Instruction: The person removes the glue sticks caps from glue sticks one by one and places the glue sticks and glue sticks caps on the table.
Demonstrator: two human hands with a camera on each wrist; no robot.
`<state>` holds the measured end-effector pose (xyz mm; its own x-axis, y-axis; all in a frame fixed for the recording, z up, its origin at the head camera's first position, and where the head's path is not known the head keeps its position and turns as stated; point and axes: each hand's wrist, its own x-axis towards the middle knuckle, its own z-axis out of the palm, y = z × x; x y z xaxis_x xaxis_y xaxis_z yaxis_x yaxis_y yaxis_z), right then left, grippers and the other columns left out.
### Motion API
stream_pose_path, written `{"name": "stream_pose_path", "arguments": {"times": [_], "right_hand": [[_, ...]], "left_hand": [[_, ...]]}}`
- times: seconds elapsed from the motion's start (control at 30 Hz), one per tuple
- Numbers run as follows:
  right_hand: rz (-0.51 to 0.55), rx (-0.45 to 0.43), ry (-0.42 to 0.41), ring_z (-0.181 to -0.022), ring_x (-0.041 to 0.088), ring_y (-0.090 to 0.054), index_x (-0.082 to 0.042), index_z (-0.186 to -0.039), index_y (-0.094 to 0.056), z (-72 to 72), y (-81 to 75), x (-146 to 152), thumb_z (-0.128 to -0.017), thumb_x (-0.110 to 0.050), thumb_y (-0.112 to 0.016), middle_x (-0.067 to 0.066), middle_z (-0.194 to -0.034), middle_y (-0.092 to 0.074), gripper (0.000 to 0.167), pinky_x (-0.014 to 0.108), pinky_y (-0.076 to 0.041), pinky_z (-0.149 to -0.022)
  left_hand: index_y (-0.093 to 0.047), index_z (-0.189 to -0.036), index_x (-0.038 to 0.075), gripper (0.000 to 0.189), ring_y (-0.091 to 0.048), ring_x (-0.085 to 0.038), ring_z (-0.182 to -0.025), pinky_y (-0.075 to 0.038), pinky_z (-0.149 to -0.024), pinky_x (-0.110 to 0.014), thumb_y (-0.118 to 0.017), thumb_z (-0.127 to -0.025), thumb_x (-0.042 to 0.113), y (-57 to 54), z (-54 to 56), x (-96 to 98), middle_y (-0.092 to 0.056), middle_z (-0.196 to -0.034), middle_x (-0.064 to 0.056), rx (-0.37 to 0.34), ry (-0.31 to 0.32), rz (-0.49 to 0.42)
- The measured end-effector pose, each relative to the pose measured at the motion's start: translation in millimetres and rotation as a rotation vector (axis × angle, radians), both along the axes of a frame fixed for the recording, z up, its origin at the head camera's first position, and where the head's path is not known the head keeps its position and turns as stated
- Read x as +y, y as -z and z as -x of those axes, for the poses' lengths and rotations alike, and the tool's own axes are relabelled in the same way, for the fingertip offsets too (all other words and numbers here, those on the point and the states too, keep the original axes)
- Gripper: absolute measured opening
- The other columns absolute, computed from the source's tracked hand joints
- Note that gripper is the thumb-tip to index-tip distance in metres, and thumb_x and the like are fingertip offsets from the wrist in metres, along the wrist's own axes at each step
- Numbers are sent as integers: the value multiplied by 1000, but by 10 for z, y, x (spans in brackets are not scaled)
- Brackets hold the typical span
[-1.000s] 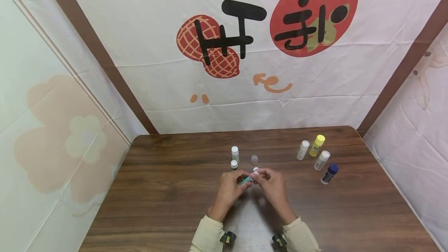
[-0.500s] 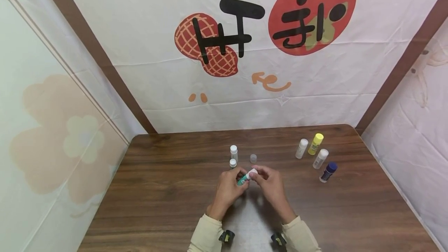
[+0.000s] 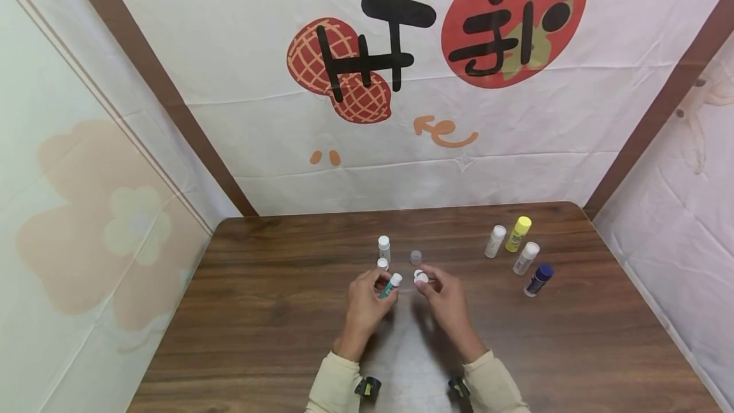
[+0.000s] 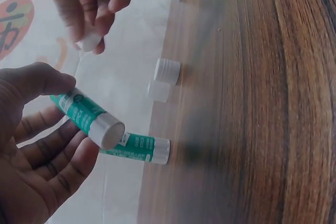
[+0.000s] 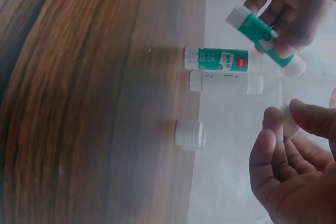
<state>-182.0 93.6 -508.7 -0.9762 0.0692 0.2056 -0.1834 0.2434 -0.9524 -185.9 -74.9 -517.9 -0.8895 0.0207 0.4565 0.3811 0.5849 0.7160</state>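
Observation:
My left hand (image 3: 362, 303) grips a green glue stick (image 4: 84, 115) tilted, between thumb and fingers. Its upper end (image 5: 297, 68) is whitish. A short way to the right, my right hand (image 3: 450, 301) pinches a small white cap (image 5: 291, 123) between thumb and fingertips, apart from the stick. Just beyond the left hand, another green glue stick (image 5: 223, 60) stands upright beside a white glue stick (image 3: 384, 247). On the table near the right fingers are a white ridged cap (image 4: 168, 71) and a translucent cap (image 3: 415, 257).
At the right of the wooden table (image 3: 258, 311) stand two white glue sticks, a yellow glue stick (image 3: 518, 234) and a dark blue glue stick (image 3: 538, 280). A printed white cloth (image 3: 258, 132) hangs behind the table's far edge.
The hands were together at the green glue stick. Now the right hand has pulled away with the white cap, and the left hand has moved left with the stick.

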Motion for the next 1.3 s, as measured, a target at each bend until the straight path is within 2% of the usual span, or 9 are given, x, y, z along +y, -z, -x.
{"name": "stream_pose_path", "arguments": {"times": [0.03,0.13,0.33,0.53,0.73,0.93,1.3], "right_hand": [[-9,6,9,-69,19,-65,9,-108,-66,27,67,3,-80,6,-73,19,-90,-70,29,21,-52,-61],[-59,1,44,-69,17,-65,7,-102,-67,41,93,-8,-78,5,-75,16,-87,-71,26,22,-52,-60],[-248,15,97,-64,14,-63,0,-92,-71,69,174,5,-76,-5,-79,6,-77,-71,18,24,-49,-56],[-431,57,104,-65,15,-64,-4,-86,-72,113,270,25,-73,-5,-81,3,-74,-69,16,30,-52,-61],[-484,3,56,-65,14,-59,-4,-83,-72,149,325,24,-69,-3,-81,0,-70,-63,17,31,-49,-61],[-557,-74,64,-59,15,-48,-8,-75,-65,174,342,20,-68,-6,-81,-3,-62,-53,17,32,-41,-56],[-620,-65,1,-57,14,-46,-11,-66,-60,211,346,26,-62,0,-78,-4,-59,-52,21,31,-40,-53]], "left_hand": [[-68,-83,6,23,-63,-18,-65,-51,-58,-24,-82,-64,3,3,0,-6,-66,-75,-4,-1,-3,-11],[-67,-83,6,24,-63,-17,-64,-50,-57,-22,-81,-63,2,21,1,-22,-66,-75,-4,-20,-12,-30],[-66,-81,9,22,-61,-12,-63,-50,-58,-20,-77,-63,3,49,-12,-41,-65,-72,1,-123,-32,-53],[-65,-81,9,21,-64,-16,-65,-51,-59,-22,-75,-64,3,84,-10,-59,-67,-72,-1,-157,-30,-64],[-64,-81,9,20,-64,-15,-66,-51,-60,-22,-75,-65,4,93,-12,-85,-66,-73,0,-205,-29,-64],[-64,-81,8,19,-63,-15,-66,-51,-60,-22,-74,-66,3,87,-6,-95,-66,-73,-1,-217,-25,-65],[-64,-82,6,18,-66,-20,-67,-51,-58,-21,-71,-67,-2,81,1,-105,-67,-75,-4,-244,-1,-100]]}}
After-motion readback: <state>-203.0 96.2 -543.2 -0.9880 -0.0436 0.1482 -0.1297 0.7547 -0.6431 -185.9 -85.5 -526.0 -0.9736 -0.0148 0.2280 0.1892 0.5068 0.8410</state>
